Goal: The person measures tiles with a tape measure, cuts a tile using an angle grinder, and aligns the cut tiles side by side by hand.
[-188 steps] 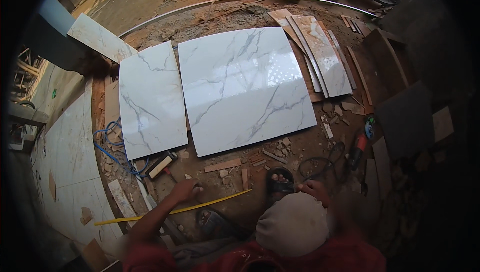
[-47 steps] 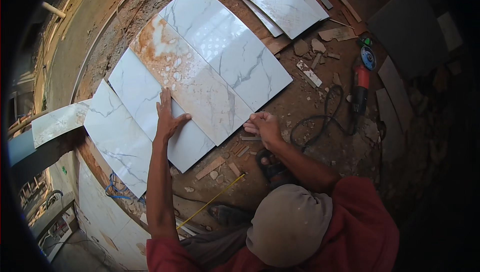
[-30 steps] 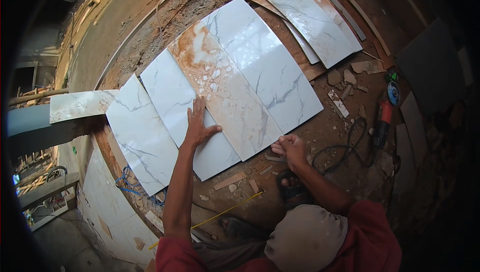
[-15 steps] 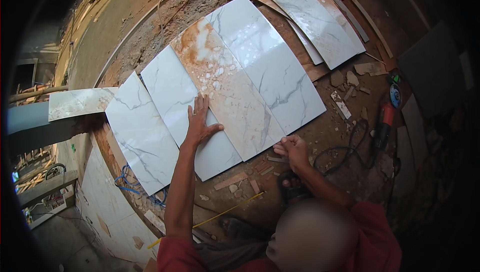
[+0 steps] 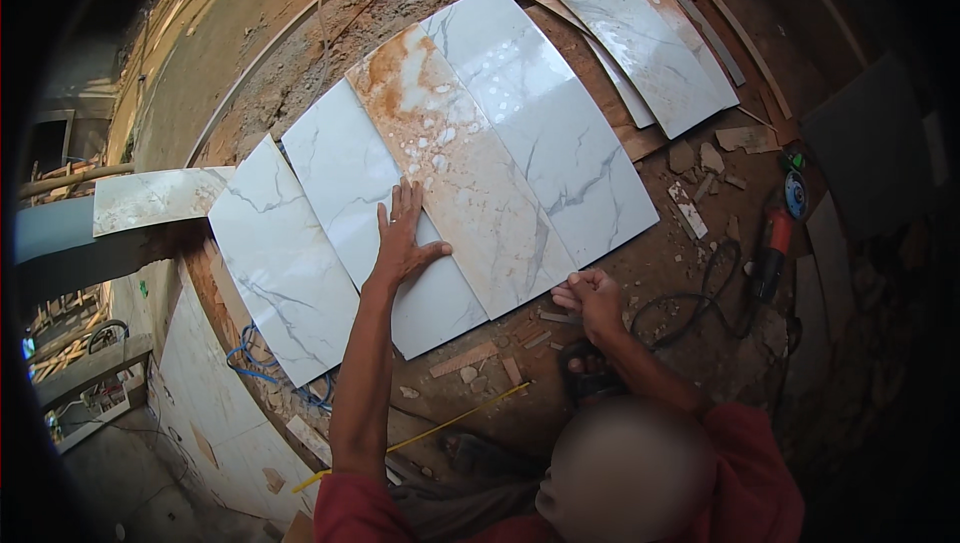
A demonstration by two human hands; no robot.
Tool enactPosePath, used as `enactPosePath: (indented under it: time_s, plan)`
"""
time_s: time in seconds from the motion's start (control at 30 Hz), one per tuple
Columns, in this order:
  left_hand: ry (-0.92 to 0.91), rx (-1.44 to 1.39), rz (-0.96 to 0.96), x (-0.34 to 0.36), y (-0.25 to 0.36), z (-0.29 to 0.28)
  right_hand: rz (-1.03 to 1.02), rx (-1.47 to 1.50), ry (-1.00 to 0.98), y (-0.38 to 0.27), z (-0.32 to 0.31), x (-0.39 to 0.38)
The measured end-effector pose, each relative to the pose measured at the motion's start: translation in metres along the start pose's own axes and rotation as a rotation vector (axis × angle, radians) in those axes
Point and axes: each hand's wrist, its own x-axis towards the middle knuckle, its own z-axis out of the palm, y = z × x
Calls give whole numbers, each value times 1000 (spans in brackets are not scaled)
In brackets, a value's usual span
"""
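My left hand [image 5: 405, 238] rests with fingers and thumb spread on a white marble-patterned tile [image 5: 330, 178], beside the edge of a rust-stained tile strip [image 5: 475, 208] that overlaps it. My right hand [image 5: 590, 298] is pinched at the near right corner of that strip; what is between the fingertips is too small to make out. The strip lies over a large marbled tile [image 5: 590, 173], whose right part shows. Another marbled tile [image 5: 270, 253] lies to the left. A yellow measuring tape [image 5: 420, 435] stretches over the rubble below the tiles.
A red angle grinder [image 5: 775, 243] and its looped cable lie at the right. A stack of tiles [image 5: 640, 43] is at the upper right, a blue hose [image 5: 250, 348] at the lower left. A loose tile [image 5: 150, 198] lies across a ledge at the left. Broken pieces strew the ground.
Since the oldest frame, the stained strip has been laid on the large tile and my hands have moved up to it. In the last second there is only a slight shift of the view.
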Motion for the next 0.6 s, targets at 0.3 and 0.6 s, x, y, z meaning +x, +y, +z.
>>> enactPosePath:
  time_s: [0.3, 0.6]
  plan:
    - [3, -3, -3, -2, -2, 5, -7, 31, 1, 3, -2, 1]
    - [9, 13, 31, -1, 7, 1, -62, 33, -16, 7, -6, 4]
